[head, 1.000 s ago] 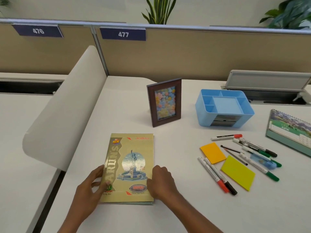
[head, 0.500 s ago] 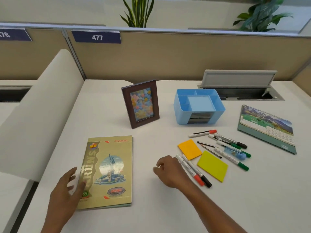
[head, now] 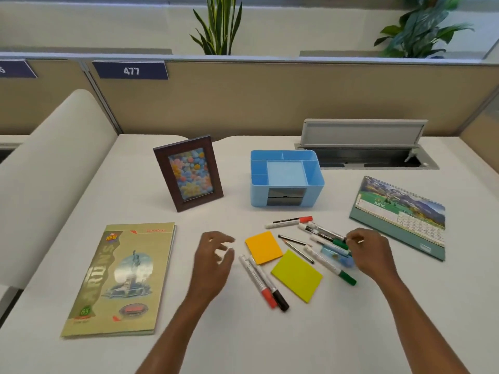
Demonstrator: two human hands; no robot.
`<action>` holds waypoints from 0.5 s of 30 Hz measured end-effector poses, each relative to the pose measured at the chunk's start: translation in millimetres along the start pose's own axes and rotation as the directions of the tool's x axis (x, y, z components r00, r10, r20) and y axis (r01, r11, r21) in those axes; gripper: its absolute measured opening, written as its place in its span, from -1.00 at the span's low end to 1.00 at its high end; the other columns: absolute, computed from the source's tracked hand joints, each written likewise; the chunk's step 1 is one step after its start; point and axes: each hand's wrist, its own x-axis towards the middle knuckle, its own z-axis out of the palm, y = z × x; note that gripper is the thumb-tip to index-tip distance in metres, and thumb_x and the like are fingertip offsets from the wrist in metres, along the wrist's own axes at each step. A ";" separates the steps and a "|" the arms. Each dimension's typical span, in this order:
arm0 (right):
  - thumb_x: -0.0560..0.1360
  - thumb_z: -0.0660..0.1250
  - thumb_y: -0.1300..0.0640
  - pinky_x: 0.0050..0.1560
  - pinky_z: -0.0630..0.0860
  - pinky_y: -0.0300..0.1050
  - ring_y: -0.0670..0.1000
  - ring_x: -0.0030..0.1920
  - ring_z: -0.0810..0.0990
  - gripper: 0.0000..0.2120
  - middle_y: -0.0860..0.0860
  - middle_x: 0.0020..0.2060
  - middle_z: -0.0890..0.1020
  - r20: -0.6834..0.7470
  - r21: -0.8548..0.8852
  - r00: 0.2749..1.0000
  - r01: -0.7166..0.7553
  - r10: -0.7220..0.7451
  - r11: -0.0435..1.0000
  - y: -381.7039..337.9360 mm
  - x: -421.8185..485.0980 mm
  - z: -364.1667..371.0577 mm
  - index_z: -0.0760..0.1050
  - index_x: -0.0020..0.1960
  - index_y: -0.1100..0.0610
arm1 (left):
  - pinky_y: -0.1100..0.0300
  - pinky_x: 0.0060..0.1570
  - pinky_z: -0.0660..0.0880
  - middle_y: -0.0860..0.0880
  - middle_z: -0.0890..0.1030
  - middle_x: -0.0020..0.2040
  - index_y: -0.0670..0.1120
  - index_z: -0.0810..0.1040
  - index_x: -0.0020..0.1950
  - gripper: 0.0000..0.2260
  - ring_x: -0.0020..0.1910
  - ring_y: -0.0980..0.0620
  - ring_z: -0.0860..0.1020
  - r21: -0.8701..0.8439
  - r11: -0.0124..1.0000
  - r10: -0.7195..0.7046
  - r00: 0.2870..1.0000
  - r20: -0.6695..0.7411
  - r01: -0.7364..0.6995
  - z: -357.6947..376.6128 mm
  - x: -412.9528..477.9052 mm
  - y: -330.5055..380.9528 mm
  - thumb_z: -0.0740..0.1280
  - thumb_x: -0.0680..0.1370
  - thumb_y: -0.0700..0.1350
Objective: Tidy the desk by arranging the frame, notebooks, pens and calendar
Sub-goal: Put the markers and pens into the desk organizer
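Observation:
A gold-covered notebook (head: 121, 276) lies flat at the front left of the desk. Behind it a dark wooden photo frame (head: 189, 172) stands upright. A desk calendar (head: 399, 214) lies at the right. Several markers (head: 321, 233) and thin pens (head: 295, 247) are scattered in the middle, with a red and a black marker (head: 262, 282) side by side nearer me. My left hand (head: 213, 263) hovers with fingers apart just left of that pair. My right hand (head: 370, 252) has its curled fingertips on the ends of the black and green markers beside the calendar.
A blue desk organiser (head: 314, 190) stands behind the pens. An orange sticky pad (head: 263, 247) and a yellow one (head: 297, 275) lie among them. An open cable hatch (head: 361, 147) is at the back right. A white curved divider (head: 51, 168) borders the desk's left side.
Both hands have left the notebook. My left hand moved right toward the red and black markers; my right hand moved farther right onto the markers near the calendar.

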 end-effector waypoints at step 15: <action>0.52 0.33 0.14 0.03 0.47 -0.05 0.07 0.16 0.46 -0.72 0.03 0.13 0.52 0.310 -0.168 0.927 0.274 -0.213 0.947 68.2 55.3 4.8 0.50 0.23 0.10 | 0.13 0.09 0.40 -0.03 0.52 0.17 -0.05 0.54 0.21 -0.74 0.10 -0.04 0.48 0.424 0.887 0.075 0.962 0.263 -0.185 155.8 68.3 38.7 0.28 0.53 -0.21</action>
